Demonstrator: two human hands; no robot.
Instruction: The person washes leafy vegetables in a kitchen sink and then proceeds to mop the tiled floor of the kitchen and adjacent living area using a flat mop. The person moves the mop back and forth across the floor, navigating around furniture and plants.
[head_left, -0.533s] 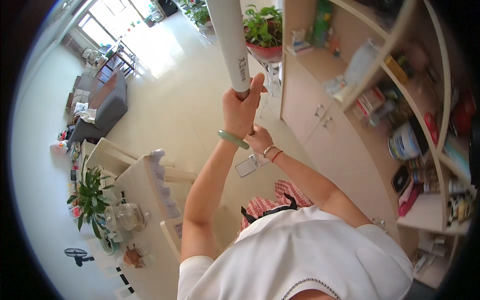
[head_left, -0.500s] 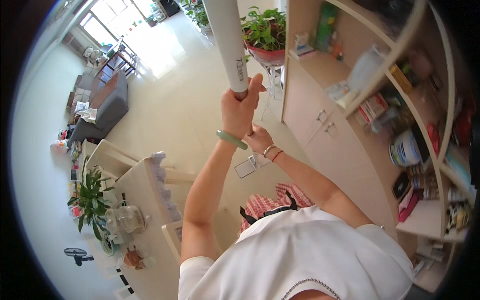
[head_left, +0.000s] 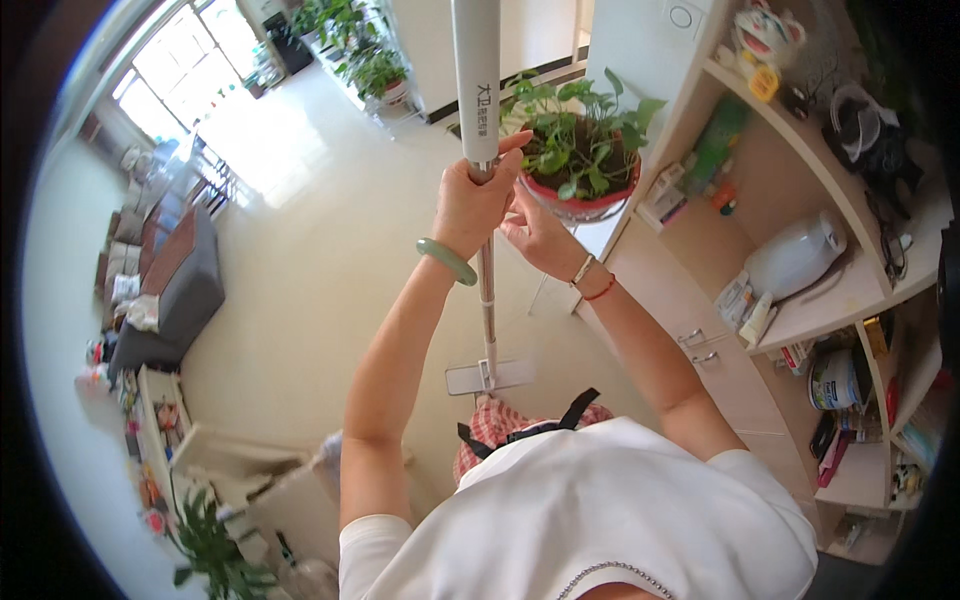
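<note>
A flat mop stands upright in front of me, its white grip sleeve [head_left: 477,80] at the top and a slim metal pole [head_left: 488,300] running down to a rectangular mop head [head_left: 465,379] on the floor. My left hand [head_left: 473,205], with a green bangle at its wrist, is closed around the pole just beneath the sleeve. Beside the pole and slightly lower is my right hand [head_left: 545,240], fingers partly spread and not wrapped around it. A leafy potted plant [head_left: 585,140] in a red-rimmed pot stands right behind that hand.
Built-in shelving [head_left: 830,290] full of household items rises on the right above cupboard doors [head_left: 680,350]. A grey sofa [head_left: 180,290] lines the left wall. Pale tiled floor [head_left: 330,250] stretches toward a bright window [head_left: 180,65]. A table and another plant [head_left: 215,550] are at lower left.
My right hand has come off the lower pole and moved up beside my left hand. The mop now stands more upright. My view has shifted, with the potted plant nearer my hands.
</note>
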